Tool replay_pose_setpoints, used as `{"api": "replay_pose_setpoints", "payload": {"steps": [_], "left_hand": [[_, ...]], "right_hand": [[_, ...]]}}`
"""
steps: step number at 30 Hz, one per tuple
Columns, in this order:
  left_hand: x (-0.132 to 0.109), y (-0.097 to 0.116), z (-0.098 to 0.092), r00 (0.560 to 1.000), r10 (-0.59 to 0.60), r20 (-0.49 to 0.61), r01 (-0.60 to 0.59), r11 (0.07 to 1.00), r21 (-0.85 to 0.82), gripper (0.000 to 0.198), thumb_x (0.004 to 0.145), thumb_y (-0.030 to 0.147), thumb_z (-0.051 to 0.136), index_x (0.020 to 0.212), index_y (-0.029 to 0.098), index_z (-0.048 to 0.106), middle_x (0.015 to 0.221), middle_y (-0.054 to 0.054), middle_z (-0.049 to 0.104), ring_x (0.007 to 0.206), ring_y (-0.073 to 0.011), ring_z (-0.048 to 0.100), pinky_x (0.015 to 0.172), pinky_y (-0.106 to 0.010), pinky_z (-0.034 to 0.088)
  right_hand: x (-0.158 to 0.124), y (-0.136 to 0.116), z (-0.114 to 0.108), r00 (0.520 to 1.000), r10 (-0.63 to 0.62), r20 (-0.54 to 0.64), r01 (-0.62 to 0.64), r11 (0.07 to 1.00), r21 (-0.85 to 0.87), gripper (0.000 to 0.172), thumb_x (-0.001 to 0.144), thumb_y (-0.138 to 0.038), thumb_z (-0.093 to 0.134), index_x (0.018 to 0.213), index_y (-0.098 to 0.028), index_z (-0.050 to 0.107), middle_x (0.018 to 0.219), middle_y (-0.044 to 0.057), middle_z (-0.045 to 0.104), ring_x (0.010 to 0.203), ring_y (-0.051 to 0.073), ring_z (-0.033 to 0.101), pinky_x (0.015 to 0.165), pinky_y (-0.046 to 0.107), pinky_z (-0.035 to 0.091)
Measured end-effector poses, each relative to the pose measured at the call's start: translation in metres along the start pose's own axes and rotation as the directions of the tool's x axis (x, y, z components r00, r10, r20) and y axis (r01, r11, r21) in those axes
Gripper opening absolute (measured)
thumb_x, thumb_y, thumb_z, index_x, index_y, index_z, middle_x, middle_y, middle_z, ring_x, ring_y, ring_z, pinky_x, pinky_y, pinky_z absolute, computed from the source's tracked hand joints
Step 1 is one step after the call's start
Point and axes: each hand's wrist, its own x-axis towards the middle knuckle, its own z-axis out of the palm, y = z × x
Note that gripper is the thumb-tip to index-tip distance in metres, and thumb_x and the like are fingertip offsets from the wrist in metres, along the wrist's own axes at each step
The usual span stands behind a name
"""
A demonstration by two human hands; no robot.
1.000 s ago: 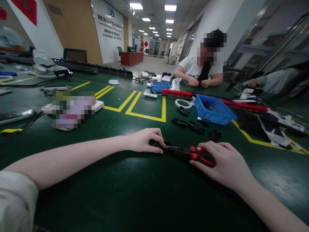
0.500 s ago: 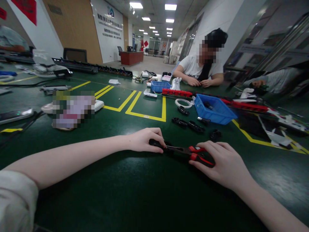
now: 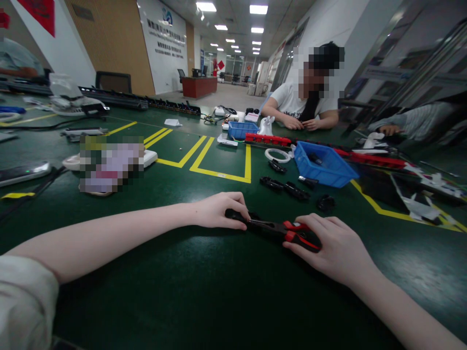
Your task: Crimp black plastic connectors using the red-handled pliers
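My left hand (image 3: pixel 219 211) rests on the green table (image 3: pixel 204 291), its fingers curled over a small black plastic part (image 3: pixel 233 214). My right hand (image 3: pixel 333 248) grips the red-and-black handles of a pair of pliers (image 3: pixel 288 232) that lie flat on the table. The pliers' jaws point left and meet the black part just under my left fingertips. Most of the part is hidden by my fingers.
Several black parts (image 3: pixel 284 187) lie beyond my hands, next to a blue bin (image 3: pixel 323 167). A white ring (image 3: pixel 277 155) and a red strip (image 3: pixel 268 140) lie farther back. A person (image 3: pixel 304 104) sits across the table, and a sleeve (image 3: pixel 412 124) shows at right. Yellow lines (image 3: pixel 219 172) mark the tabletop.
The pliers and my right hand have edged slightly left toward the black part. My left hand has stayed in place.
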Motion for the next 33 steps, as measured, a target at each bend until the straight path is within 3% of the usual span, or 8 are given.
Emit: {"api": "replay_pose_setpoints", "payload": {"steps": [10, 33], "left_hand": [[0.0, -0.002, 0.0, 1.0, 0.02, -0.004, -0.02, 1.0, -0.011, 0.02, 0.086, 0.027, 0.071, 0.104, 0.016, 0.072, 0.108, -0.007, 0.058, 0.098, -0.0184, 0.06, 0.086, -0.033, 0.05], [0.002, -0.004, -0.002, 0.998, 0.062, -0.02, -0.063, 0.998, -0.013, 0.021, 0.086, 0.026, 0.071, 0.104, 0.017, 0.074, 0.106, -0.007, 0.059, 0.099, -0.0177, 0.059, 0.09, -0.029, 0.048]], "right_hand": [[-0.001, 0.004, 0.003, 0.998, -0.025, -0.053, 0.025, 1.0, -0.017, 0.042, 0.084, -0.058, 0.059, 0.098, -0.018, 0.061, 0.09, 0.007, 0.072, 0.074, 0.021, 0.065, 0.073, 0.039, 0.048], [-0.005, 0.016, 0.009, 0.994, 0.081, -0.071, -0.077, 0.995, 0.063, 0.036, 0.08, -0.06, 0.059, 0.094, -0.027, 0.06, 0.083, 0.008, 0.069, 0.068, 0.031, 0.063, 0.055, 0.044, 0.046]]}}
